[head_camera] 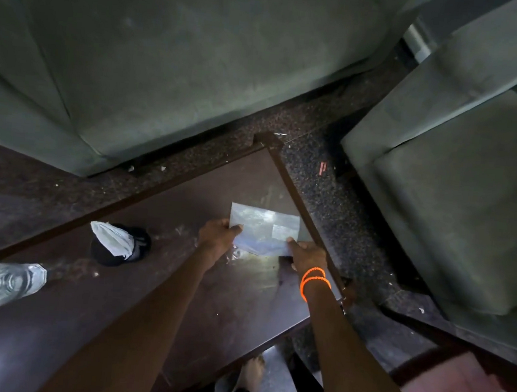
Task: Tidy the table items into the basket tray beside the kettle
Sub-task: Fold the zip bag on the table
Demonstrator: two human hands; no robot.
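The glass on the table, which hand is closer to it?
Left. The left hand is closer to the glass; the right hand is farther, across the envelope both hold.

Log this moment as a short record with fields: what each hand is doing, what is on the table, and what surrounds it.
left hand: left hand pinches the left edge of the envelope
right hand: right hand grips the envelope's lower right corner; orange bracelets on the wrist
envelope: pale, near the table's right edge
other table items: drinking glass at far left; dark cup with white cloth in it
surroundings: grey sofa beyond, grey armchair at right
basket tray and kettle: not in view
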